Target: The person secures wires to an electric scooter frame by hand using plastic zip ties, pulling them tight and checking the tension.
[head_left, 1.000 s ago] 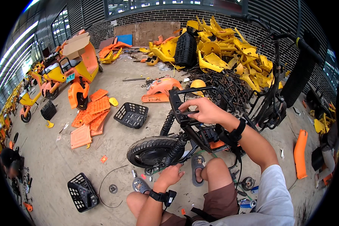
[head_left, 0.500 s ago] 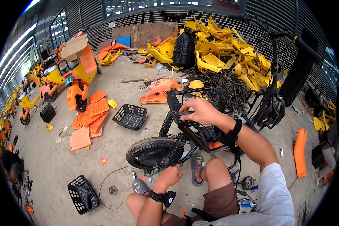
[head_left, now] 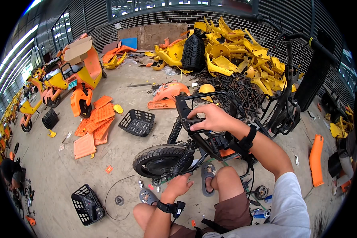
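A stripped black scooter frame (head_left: 216, 144) stands in front of me, its rear wheel (head_left: 158, 162) toward the left. My right hand (head_left: 213, 118) is at the rear top of the frame. Its thumb and forefinger curve around a dark, bar-shaped piece (head_left: 196, 120); whether this is a loose tool or part of the frame is unclear. Low beside the wheel, below the near spring shock absorber (head_left: 184, 158), my left hand (head_left: 178, 186) has its thumb apart from the fingers and nothing visible in it. Its fingertips are partly hidden.
Black baskets (head_left: 137, 123) lie on the floor; one nearby holds a power drill (head_left: 90, 208). A sprocket (head_left: 119, 200), a cable and spray cans (head_left: 261, 214) lie around me. Yellow panels (head_left: 242, 51) are heaped by the wall; orange panels (head_left: 95, 123) lie left. Other people work at both edges.
My right thumb and forefinger have spread slightly farther apart around the dark piece, the thumb dipping a little. My left hand and the scooter frame look unmoved.
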Tool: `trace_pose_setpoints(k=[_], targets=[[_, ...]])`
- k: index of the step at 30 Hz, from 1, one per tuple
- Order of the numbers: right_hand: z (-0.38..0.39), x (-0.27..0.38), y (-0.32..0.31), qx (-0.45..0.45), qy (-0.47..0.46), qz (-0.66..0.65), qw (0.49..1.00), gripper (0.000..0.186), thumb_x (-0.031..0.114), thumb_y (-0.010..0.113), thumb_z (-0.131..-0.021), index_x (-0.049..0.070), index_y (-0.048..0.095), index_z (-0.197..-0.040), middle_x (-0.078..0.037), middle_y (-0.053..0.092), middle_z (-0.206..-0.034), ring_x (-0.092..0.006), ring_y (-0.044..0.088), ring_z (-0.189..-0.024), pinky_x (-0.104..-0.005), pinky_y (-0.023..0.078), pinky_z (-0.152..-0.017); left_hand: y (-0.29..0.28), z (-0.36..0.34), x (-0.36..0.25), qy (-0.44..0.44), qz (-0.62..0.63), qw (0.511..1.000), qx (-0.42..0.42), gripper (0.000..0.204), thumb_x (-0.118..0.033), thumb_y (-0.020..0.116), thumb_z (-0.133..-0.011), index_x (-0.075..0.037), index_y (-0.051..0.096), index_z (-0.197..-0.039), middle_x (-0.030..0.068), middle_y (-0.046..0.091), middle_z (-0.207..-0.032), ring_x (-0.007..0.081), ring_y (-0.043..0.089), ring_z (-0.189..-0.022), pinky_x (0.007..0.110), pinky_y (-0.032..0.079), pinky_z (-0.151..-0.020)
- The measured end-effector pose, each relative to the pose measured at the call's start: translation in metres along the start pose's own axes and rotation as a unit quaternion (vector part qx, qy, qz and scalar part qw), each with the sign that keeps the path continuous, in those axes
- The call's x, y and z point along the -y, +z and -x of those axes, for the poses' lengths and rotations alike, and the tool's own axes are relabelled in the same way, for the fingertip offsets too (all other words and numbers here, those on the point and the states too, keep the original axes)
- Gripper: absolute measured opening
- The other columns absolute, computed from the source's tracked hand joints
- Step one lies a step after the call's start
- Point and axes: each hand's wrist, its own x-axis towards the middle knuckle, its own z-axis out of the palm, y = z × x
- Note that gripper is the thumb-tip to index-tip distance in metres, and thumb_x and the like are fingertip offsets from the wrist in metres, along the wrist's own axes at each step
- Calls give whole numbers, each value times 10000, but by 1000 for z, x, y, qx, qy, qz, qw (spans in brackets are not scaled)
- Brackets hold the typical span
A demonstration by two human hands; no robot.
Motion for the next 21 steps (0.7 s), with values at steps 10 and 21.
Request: trace_pose_setpoints(k=[10, 21], targets=[[-2, -2, -2, -22, 66, -70, 995, 234, 121, 767, -831, 25, 731, -1040, -118, 735, -945, -197, 683, -838, -330, 514, -772, 0, 0, 1, -1, 0, 1000, -2, 407, -289, 647, -902, -25, 617, -1211, 203, 707, -906, 380, 680, -885, 448, 525, -805], [108, 18, 74, -70, 176, -434, 881, 282, 173, 717, -919, -36, 700, -1108, -50, 722, -981, -71, 636, -892, -228, 502, -805, -36, 6, -41, 105, 500, 846, -156, 384, -44, 663, -919, 31, 567, -1282, 137, 708, -951, 166, 669, -778, 283, 537, -705]])
